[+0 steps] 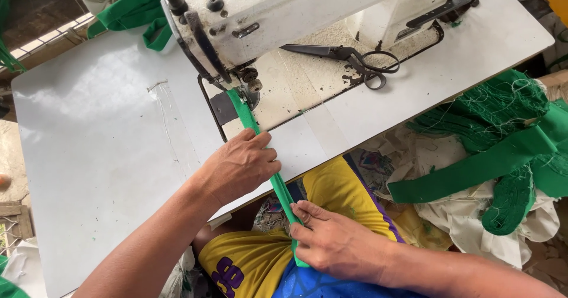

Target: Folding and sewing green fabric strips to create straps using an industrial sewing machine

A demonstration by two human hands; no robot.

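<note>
- A narrow green fabric strip (278,182) runs in a straight line from under the presser foot of the sewing machine (284,14), down across the white worktop (106,144), over its front edge and onto the person's lap.
- The left hand (239,165) lies palm down on the strip at the worktop's front edge; its fingers (263,147) are curled and closed over the band, pressing it flat against the surface.
- The right hand (337,242) sits lower, over the lap, with its thumb and fingers (307,215) pinched shut on the strip's lower end, holding it taut between the two hands.
- The strip's upper end meets the dark metal plate (223,107) just beside the needle area of the worn, cream-coloured machine.
- A pair of black scissors (349,58) lies on the machine bed, well apart from both hands, blades pointing left.
- The person's lap shows yellow shorts (337,188) with purple trim and a blue patch beneath the right hand.
- To the right of the worktop, a heap of green netting and green fabric bands (509,144) rests on pale cloth (461,215).
- More green fabric (133,11) lies at the worktop's far edge, behind the machine head.
</note>
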